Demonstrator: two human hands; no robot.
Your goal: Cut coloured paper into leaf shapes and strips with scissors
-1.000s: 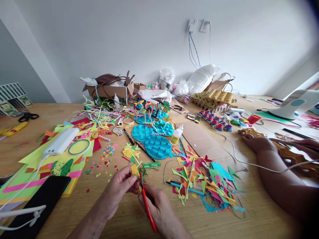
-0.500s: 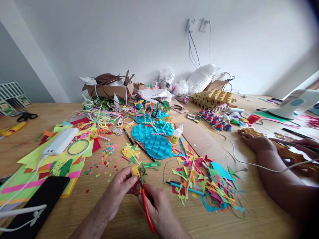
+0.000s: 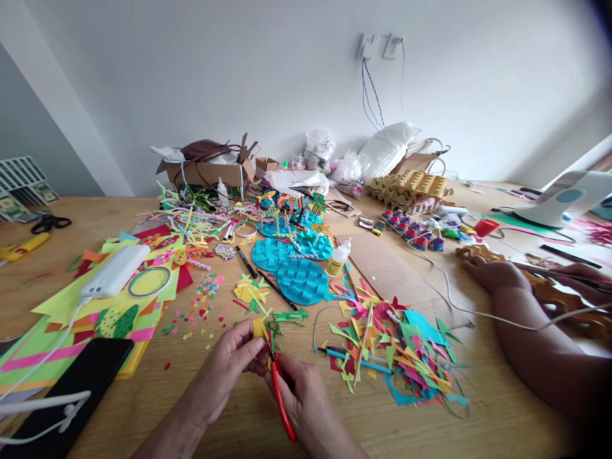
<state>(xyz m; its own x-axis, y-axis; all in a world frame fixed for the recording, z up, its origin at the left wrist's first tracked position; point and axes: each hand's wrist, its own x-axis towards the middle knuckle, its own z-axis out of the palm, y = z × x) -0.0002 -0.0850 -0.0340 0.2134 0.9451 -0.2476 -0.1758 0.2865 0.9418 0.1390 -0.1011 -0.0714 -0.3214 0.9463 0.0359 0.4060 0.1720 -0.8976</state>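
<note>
Near the front centre, my left hand [image 3: 239, 350] pinches a small piece of yellow paper [image 3: 259, 327] between thumb and fingers. My right hand [image 3: 303, 389] is closed round red-handled scissors [image 3: 283, 405], whose blades meet the paper's edge. Just beyond lie green paper scraps [image 3: 289, 316] and a yellow paper fish [image 3: 245, 291]. Woven blue paper discs [image 3: 303, 280] stand farther back, with a glue bottle [image 3: 338, 257] beside them.
A phone [image 3: 71, 395] and a white power bank [image 3: 117, 271] are at the left. Cut scraps [image 3: 411, 357] are heaped at right, beside cardboard [image 3: 396, 274]. Another person's hands [image 3: 497, 274] are at an egg carton [image 3: 549, 293].
</note>
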